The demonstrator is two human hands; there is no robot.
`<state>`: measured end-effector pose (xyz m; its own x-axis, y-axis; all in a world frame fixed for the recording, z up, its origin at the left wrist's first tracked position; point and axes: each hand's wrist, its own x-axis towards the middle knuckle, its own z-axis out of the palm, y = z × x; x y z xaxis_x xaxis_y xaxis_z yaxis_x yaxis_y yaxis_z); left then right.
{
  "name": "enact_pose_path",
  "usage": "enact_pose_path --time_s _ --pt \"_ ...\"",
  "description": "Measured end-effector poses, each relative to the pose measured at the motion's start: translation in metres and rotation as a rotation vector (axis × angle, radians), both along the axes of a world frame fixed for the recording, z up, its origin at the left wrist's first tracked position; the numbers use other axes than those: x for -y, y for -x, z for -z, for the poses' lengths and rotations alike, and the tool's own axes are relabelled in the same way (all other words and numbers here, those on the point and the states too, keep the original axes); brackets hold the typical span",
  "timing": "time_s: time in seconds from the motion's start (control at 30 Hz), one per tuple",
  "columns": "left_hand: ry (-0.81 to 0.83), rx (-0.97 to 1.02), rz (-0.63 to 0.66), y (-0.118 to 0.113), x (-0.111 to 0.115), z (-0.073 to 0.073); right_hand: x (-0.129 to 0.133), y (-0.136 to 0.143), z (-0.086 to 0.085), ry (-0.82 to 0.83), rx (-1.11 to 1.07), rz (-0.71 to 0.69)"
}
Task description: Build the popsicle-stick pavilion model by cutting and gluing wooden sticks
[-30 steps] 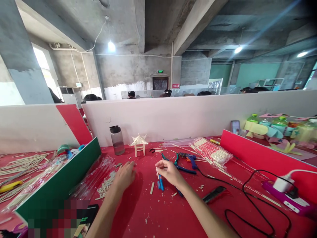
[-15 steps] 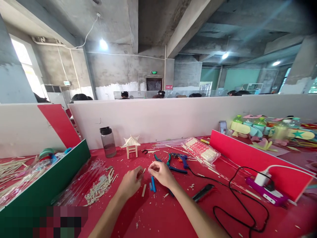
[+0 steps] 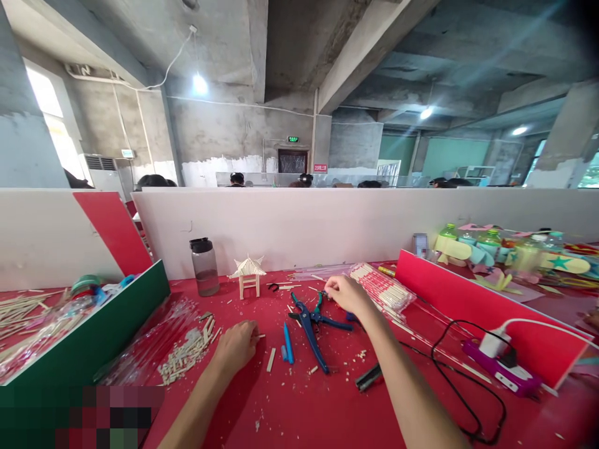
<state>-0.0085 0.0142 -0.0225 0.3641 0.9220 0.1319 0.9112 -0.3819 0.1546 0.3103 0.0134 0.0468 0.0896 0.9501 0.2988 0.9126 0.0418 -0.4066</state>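
My left hand (image 3: 239, 344) is closed low over the red table, with a short wooden stick (image 3: 261, 336) poking out at its fingertips. Farther right, my right hand (image 3: 342, 292) has its fingers bent together beside the blue glue gun (image 3: 352, 317), which it partly covers; what its fingertips touch is too small to make out. Between the hands lie blue-handled cutters (image 3: 311, 340), green-tipped pliers (image 3: 330, 320), a blue pen (image 3: 288, 343) and a flat wooden piece (image 3: 271, 360). A small stick pavilion (image 3: 249, 276) stands behind them.
A water bottle (image 3: 204, 267) stands at the back left, near a pile of cut sticks (image 3: 189, 352). Bagged sticks (image 3: 384, 288) lie at the back right. A black cable runs to a purple power strip (image 3: 503, 368). Green (image 3: 93, 324) and red (image 3: 486, 312) dividers flank the table.
My right hand has moved away from my left, rightward and toward the back, uncovering the cutters. My left hand has shifted slightly left and down.
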Motion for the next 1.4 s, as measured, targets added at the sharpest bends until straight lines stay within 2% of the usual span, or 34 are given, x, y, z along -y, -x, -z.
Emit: enact_pose_path --time_s 0.1,0.17,0.3,0.47,0.67,0.77,0.87,1.03,1.17,1.4 --pt "0.003 0.013 -0.003 0.0 0.0 0.0 -0.041 -0.01 -0.009 0.067 0.094 0.061" --pt "0.008 0.031 -0.004 0.0 0.0 0.001 -0.069 -0.011 -0.006 0.109 0.127 0.073" --pt "0.025 0.05 -0.012 0.001 0.0 0.003 -0.111 -0.009 0.017 0.227 0.178 0.092" --pt "0.03 0.057 -0.01 0.001 0.0 0.002 -0.147 0.002 0.047 0.338 0.225 0.121" --pt "0.038 0.078 -0.004 0.002 -0.001 0.002 -0.178 0.014 0.06 0.417 0.244 0.073" --pt "0.047 0.089 -0.009 0.002 0.0 0.001 -0.186 0.01 0.054 0.392 0.222 0.04" --pt "0.055 0.088 -0.006 0.002 0.0 0.002 -0.192 -0.001 0.04 0.346 0.179 -0.017" --pt "0.038 0.071 0.003 0.001 -0.001 0.003 -0.187 -0.021 0.022 0.334 0.153 -0.062" --pt "0.061 0.082 0.003 0.0 -0.001 0.001 -0.174 -0.036 0.029 0.372 0.173 -0.052" --pt "0.07 0.072 -0.008 0.0 -0.001 0.0 -0.147 -0.066 0.059 0.345 0.221 0.083"
